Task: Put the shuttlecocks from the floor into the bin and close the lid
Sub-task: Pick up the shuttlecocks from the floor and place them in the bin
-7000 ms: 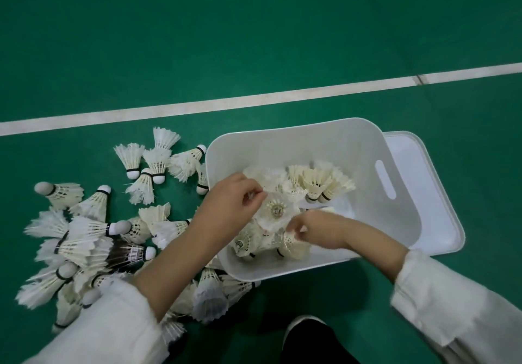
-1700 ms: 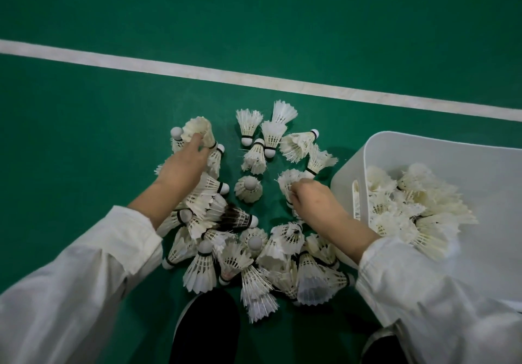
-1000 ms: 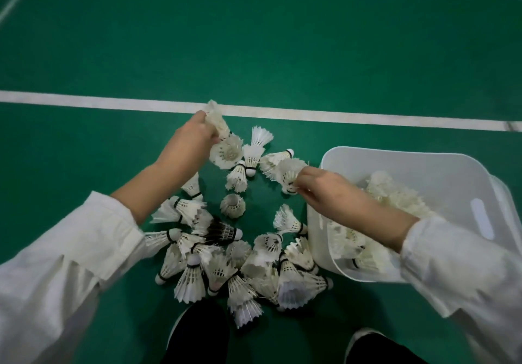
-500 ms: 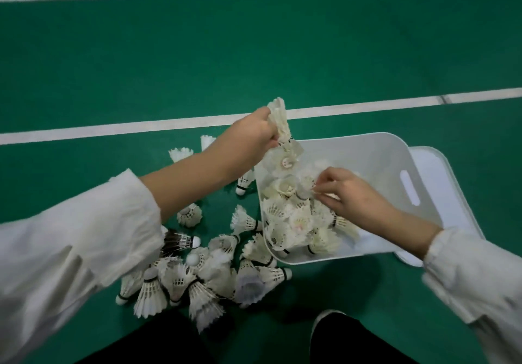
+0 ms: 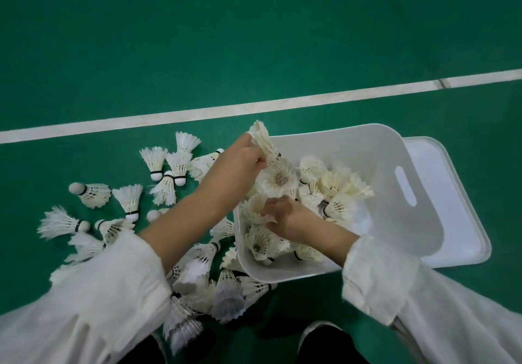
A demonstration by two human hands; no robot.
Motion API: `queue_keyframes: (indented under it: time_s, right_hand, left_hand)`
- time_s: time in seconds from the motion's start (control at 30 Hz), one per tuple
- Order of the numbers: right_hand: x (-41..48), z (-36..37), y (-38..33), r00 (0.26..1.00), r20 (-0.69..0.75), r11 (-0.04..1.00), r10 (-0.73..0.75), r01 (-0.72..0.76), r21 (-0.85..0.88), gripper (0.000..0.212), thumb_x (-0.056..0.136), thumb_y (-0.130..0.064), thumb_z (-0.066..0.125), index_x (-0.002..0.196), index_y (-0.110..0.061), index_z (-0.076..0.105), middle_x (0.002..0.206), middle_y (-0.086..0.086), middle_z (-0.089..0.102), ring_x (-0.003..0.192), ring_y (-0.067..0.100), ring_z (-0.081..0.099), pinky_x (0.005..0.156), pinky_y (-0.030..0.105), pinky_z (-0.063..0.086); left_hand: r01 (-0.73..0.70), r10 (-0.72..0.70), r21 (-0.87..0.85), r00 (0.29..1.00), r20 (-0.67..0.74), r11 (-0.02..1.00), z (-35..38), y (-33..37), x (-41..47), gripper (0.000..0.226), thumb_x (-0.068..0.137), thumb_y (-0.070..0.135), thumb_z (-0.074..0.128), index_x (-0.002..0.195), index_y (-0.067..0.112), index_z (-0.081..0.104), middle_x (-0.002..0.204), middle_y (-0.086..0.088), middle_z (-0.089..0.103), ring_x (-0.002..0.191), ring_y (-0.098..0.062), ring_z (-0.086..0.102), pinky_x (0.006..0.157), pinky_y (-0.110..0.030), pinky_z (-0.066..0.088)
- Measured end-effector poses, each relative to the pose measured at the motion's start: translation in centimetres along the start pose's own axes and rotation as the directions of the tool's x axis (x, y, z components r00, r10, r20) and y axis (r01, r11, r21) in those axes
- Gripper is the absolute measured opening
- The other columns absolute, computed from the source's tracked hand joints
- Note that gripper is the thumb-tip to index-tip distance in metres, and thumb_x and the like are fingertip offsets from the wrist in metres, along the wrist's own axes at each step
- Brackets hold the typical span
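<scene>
Head view, floor [image 5: 254, 39]: green court, white line [image 5: 254, 106] crossing mid-frame.
Bin [image 5: 395, 149]: white, open, right of centre, part filled.
Lid [image 5: 457, 194]: flat against the bin's right side, not yet on.
Shuttlecocks [image 5: 127, 197]: many loose at left and lower centre, others heaped in the bin.
Left hand [image 5: 237, 163]: grips a bunch over the bin's left rim.
Right hand [image 5: 285, 217]: inside the bin, fingers curled on feathers.
Handling: probably very light, with feathers that crush easily, so take the cork end or cup the skirt loosely.
</scene>
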State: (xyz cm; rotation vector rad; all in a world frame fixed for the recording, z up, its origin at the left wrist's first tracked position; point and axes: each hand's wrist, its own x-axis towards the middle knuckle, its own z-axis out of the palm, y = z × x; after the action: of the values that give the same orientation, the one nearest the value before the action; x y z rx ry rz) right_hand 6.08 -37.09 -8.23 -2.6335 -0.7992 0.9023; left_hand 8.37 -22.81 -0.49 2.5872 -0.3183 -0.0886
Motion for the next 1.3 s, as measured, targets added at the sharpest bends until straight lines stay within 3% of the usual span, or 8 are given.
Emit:
queue_keyframes:
  time_s: [0.17, 0.27, 0.4, 0.6, 0.8, 0.93, 1.07, 1.3]
  right_hand:
    - [-3.3, -3.8, 1.6, 0.94, -0.221, 0.899, 0.259, -0.151, 0.41, 0.015, 0.088, -0.023, 0.061, 0.102, -0.022, 0.057, 0.109, -0.002, 0.06, 0.089, 0.014, 0.059, 0.076, 0.025, 0.049]
    - [-4.8, -6.0, 2.3, 0.935, -0.224, 0.836, 0.277, -0.12, 0.535, 0.031, 0.079, -0.023, 0.071, 0.101, -0.024, 0.049, 0.096, -0.005, 0.055, 0.071, 0.013, 0.054, 0.059, 0.023, 0.043]
    - [-5.1, -6.4, 1.3, 0.952, -0.196, 0.875, 0.235, -0.119, 0.47, 0.063, 0.071, -0.034, 0.078, 0.121, -0.024, 0.041, 0.109, -0.006, 0.047, 0.078, 0.011, 0.052, 0.061, 0.022, 0.042]
    - [-5.8, -5.1, 1.9, 0.913, -0.312, 0.892, 0.264, -0.108, 0.438, 0.05, 0.074, -0.037, 0.073, 0.112, -0.025, 0.044, 0.105, -0.007, 0.053, 0.075, 0.003, 0.052, 0.063, 0.024, 0.043]
    - [-7.4, -5.0, 6.4, 0.864, -0.241, 0.803, 0.443, -0.262, 0.536, 0.056, 0.075, -0.026, 0.072, 0.122, -0.015, 0.043, 0.1, -0.001, 0.061, 0.076, 0.011, 0.059, 0.063, 0.026, 0.044]
    - [-7.7, -4.1, 6.5, 0.887, -0.198, 0.771, 0.417, -0.23, 0.594, 0.058, 0.079, -0.022, 0.07, 0.128, -0.02, 0.039, 0.098, -0.002, 0.057, 0.076, 0.01, 0.059, 0.062, 0.018, 0.046]
    - [-7.2, -3.8, 6.5, 0.892, -0.224, 0.783, 0.392, -0.196, 0.59, 0.056, 0.076, -0.028, 0.071, 0.125, -0.023, 0.042, 0.107, -0.003, 0.06, 0.082, 0.013, 0.062, 0.078, 0.034, 0.053]
    - [-7.3, -2.6, 6.6, 0.896, -0.192, 0.787, 0.4, -0.229, 0.572, 0.059, 0.079, -0.031, 0.071, 0.128, -0.018, 0.043, 0.115, -0.003, 0.055, 0.091, 0.014, 0.058, 0.08, 0.027, 0.049]
  left_hand:
    - [0.026, -0.026, -0.003, 1.0, -0.013, 1.0, 0.6, -0.7, 0.0, 0.02, 0.092, 0.018, 0.053, 0.098, 0.003, 0.065, 0.096, -0.001, 0.045, 0.083, -0.02, 0.052, 0.079, -0.029, 0.041]
    - [0.017, -0.017, -0.013, 1.0, -0.002, 1.0, 1.5, 0.0, -0.1, 0.019, 0.092, 0.018, 0.053, 0.097, 0.003, 0.065, 0.097, -0.002, 0.045, 0.084, -0.019, 0.051, 0.079, -0.029, 0.042]
    - [0.009, -0.009, -0.024, 1.0, 0.013, 1.0, 2.8, 1.5, -0.1, 0.017, 0.092, 0.015, 0.052, 0.099, 0.005, 0.064, 0.1, -0.005, 0.047, 0.084, -0.024, 0.054, 0.077, -0.031, 0.042]
    - [0.018, -0.015, -0.087, 0.999, 0.028, 0.996, 3.1, 1.9, 0.4, 0.019, 0.093, 0.015, 0.048, 0.105, 0.008, 0.062, 0.094, 0.002, 0.042, 0.085, -0.02, 0.053, 0.073, -0.024, 0.037]
    - [0.166, -0.168, -0.097, 0.985, -0.022, 0.981, 3.0, 0.5, 0.5, 0.028, 0.096, 0.015, 0.04, 0.122, 0.018, 0.03, 0.073, -0.01, 0.064, 0.059, -0.028, 0.06, 0.056, -0.05, 0.051]
    - [0.078, -0.077, -0.02, 0.995, 0.057, 0.997, 4.8, 1.2, 0.7, 0.015, 0.096, 0.021, 0.043, 0.109, 0.014, 0.046, 0.089, -0.01, 0.067, 0.073, -0.028, 0.06, 0.066, -0.046, 0.051]
    - [-0.06, 0.06, -0.041, 0.998, 0.0, 0.997, 6.9, 1.8, 2.1, 0.013, 0.092, 0.011, 0.048, 0.093, 0.009, 0.06, 0.087, -0.006, 0.063, 0.08, -0.025, 0.055, 0.071, -0.041, 0.048]
    - [0.112, -0.107, -0.062, 0.991, 0.075, 0.992, 11.2, 0.1, 3.7, 0.008, 0.09, 0.012, 0.052, 0.088, 0.013, 0.059, 0.086, 0.0, 0.057, 0.078, -0.016, 0.049, 0.065, -0.025, 0.033]
